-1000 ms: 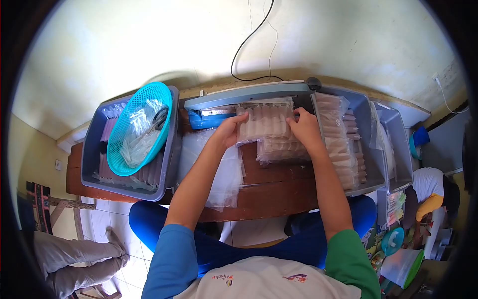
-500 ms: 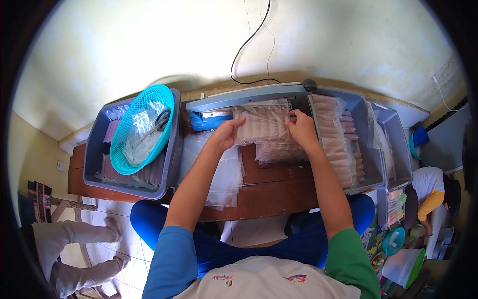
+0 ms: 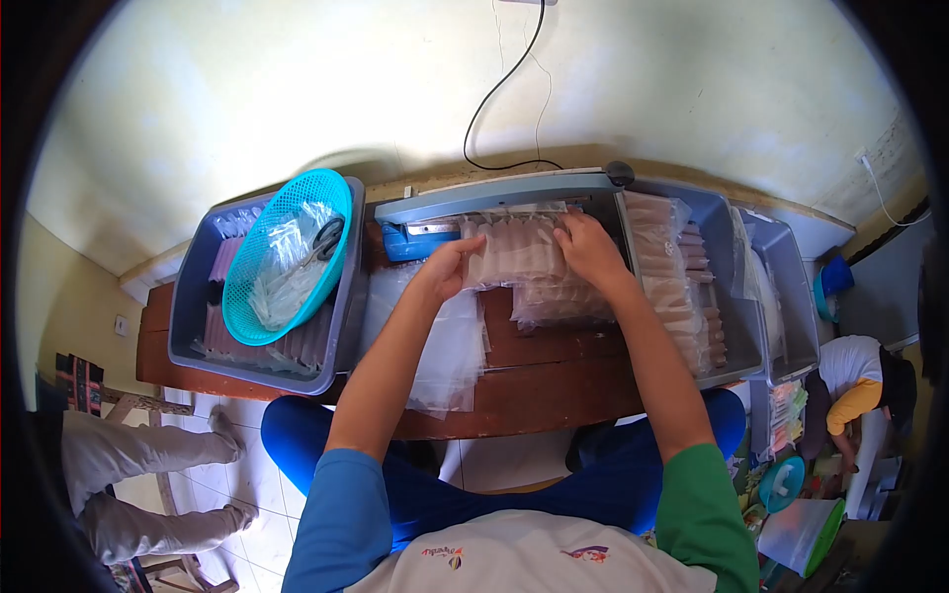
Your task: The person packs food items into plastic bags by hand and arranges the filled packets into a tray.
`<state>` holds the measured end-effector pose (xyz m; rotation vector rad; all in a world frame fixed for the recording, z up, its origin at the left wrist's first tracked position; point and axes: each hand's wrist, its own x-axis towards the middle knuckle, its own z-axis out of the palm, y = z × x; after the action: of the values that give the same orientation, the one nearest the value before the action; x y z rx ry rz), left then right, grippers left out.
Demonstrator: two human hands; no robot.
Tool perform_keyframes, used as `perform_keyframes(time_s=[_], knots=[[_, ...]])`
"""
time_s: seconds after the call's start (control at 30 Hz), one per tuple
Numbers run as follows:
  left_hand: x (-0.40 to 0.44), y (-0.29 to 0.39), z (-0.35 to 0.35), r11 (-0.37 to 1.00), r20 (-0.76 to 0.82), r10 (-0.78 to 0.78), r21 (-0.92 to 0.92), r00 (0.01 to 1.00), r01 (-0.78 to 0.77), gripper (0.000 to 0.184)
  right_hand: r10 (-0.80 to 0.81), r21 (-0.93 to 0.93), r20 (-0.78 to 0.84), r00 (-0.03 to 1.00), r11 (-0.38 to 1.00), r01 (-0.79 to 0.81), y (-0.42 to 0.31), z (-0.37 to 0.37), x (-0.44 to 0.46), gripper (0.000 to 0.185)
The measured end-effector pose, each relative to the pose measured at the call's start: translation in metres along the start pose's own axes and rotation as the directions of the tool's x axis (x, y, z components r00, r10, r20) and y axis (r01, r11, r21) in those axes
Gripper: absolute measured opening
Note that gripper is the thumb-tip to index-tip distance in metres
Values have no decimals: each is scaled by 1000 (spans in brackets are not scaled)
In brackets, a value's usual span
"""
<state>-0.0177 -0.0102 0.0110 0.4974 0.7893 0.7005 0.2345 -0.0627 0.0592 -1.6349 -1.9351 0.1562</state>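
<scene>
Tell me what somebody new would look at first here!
Probably the bright turquoise mesh basket, tilted on the grey-purple tub at the left, with scissors among clear plastic bags inside. Next, perhaps, the clear packet of brownish rolls that the left hand and right hand hold at the middle, or the mismatched sleeves below: blue sleeve left, green sleeve right.

Washed out on the wall (image 3: 267, 99) above the basket (image 3: 236, 287), softly shadowed just behind it. Glinting on plastic (image 3: 282, 247) inside it. Bowed, black-edged far from it.
</scene>
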Motion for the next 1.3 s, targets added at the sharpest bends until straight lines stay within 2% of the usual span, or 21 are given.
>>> perform_keyframes(time_s=[0.07,0.13,0.17,0.23,0.27,0.33,0.4,0.47,0.67,0.73,0.8,0.9,0.97,1.0,1.07,1.1,1.13,1.17,1.2,1.27,1.3], knots=[[2,0,-1,1000,13,12,-9,1000,-12,26,-61,-29,-11,998,998,61,10,1,4,30],[1,0,0,1000,1,14,-2,1000,-14,27,22,1,160,987,1000,-22,9,-7,8,31],[1,0,1,1000,-8,15,6,1000,-15,27,22,2,161,987,1000,-22,8,-9,7,31],[2,-1,-1,1000,8,9,-3,1000,-9,28,116,-29,44,992,993,-115,-5,-16,0,33],[3,-1,-2,1000,24,8,-11,1000,-8,28,118,-30,45,992,993,-117,-12,-20,-2,33],[4,-2,-4,1000,19,12,7,1000,-12,29,255,-3,95,962,967,-256,-23,-24,-9,37],[11,-5,-9,1000,18,15,27,1000,-16,29,273,5,119,955,961,-276,-22,-18,-16,39],[23,-9,-18,994,9,92,65,996,-92,30,286,14,139,948,957,-290,-20,-14,-20,40],[9,-4,-8,996,-25,52,76,998,-50,29,235,16,28,972,972,-236,-18,-17,-22,39],[-1,0,2,997,-15,42,58,999,-41,29,189,32,-93,978,982,-187,-12,-28,-3,31],[-3,0,3,999,-6,26,39,1000,-26,28,35,-9,-230,973,999,-38,-4,-44,27,23],[3,-2,-2,999,29,22,26,999,-23,28,-35,3,-252,967,999,37,6,-55,80,20],[3,-1,-3,999,28,25,26,999,-26,28,43,-151,-37,998,987,-48,12,-56,113,16],[3,-2,-4,999,27,25,26,999,-26,28,42,-149,-37,998,988,-47,11,-56,126,16],[6,-3,-6,999,27,21,33,999,-22,28,162,-426,164,973,901,-78,8,-55,153,17],[5,-3,-7,999,23,21,32,1000,-22,28,160,-424,167,973,903,-76,14,-48,167,17],[4,-3,-6,1000,23,14,28,1000,-15,28,233,-424,393,889,904,-49,20,-39,179,21],[3,-2,-5,1000,25,6,25,1000,-7,27,294,-419,593,750,908,-24,27,-32,187,25],[6,-3,-7,1000,24,7,25,1000,-8,27,293,-418,593,750,908,-24,25,-30,189,25],[9,-6,-11,999,21,30,33,999,-31,27,442,-461,688,576,879,-124,21,-25,193,32],[7,-5,-9,999,19,33,32,999,-33,27,439,-460,688,577,880,-121,25,-20,195,32]])
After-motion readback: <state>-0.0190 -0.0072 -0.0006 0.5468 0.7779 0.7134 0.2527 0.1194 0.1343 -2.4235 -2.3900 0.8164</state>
